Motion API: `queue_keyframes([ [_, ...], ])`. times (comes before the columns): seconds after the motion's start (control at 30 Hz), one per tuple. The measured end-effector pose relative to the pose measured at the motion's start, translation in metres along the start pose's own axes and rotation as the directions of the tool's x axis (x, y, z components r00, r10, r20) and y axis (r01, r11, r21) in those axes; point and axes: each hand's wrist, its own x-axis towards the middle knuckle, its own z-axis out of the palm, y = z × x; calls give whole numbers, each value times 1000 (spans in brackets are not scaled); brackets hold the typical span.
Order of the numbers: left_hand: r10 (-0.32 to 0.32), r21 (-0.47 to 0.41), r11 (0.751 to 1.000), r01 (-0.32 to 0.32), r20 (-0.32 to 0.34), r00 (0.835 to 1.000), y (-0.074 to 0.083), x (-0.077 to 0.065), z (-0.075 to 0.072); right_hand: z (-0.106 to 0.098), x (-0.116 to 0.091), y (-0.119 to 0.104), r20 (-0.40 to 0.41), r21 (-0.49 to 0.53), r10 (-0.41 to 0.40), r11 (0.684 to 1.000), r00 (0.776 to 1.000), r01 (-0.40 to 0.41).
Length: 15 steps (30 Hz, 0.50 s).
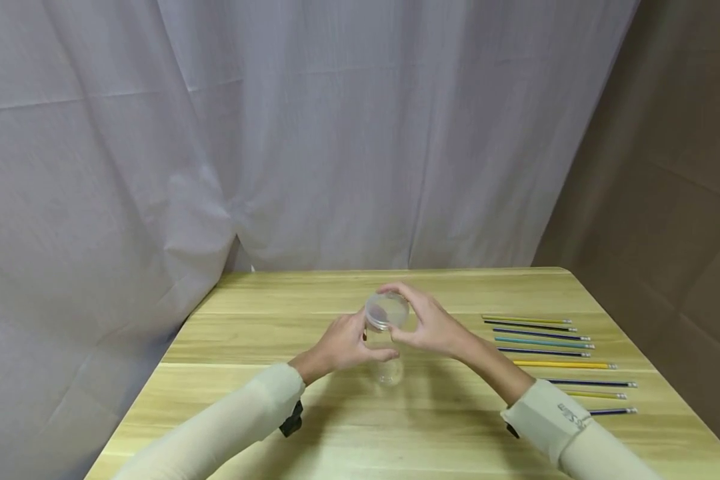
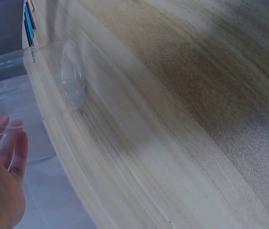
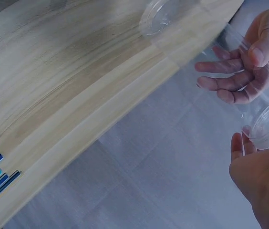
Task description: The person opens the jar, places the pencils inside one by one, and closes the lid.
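Observation:
A clear plastic jar point(image 1: 388, 375) with a round translucent lid point(image 1: 387, 308) stands between my two hands over the middle of the table. My left hand point(image 1: 349, 341) grips the jar's body, its thumb across the near side. The fingers of that left hand point(image 3: 234, 78) show through the clear wall in the right wrist view. Up at the rim, my right hand point(image 1: 430, 322) holds the lid between thumb and fingers. In the left wrist view the base of the jar point(image 2: 72, 76) points toward the tabletop; whether it touches is hard to tell.
Several pencils lie in a spaced row on the right side, among them a teal pencil point(image 1: 540, 342) and an orange-yellow pencil point(image 1: 564, 365). The wooden table point(image 1: 264, 293) ends at a grey curtain point(image 1: 336, 167) behind and a brown cloth on the right.

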Motion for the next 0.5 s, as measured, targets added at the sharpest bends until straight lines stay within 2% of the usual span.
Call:
queue_keyframes([
  [0.17,4,16,1000,-4,1,1000,-1,1,1,3,-1,-6,3,43,8,999,1000,-8],
  [0.23,2,23,1000,-3,2,1000,-1,1,1,4,-1,-11,-23,6,34,999,999,-34],
  [0.4,-2,32,999,2,6,1000,-1,3,0,6,2,-21,-97,-158,77,983,992,-92],
  [0.5,-7,32,999,7,10,1000,0,4,0,6,2,-21,-113,-191,73,977,991,-93],
])
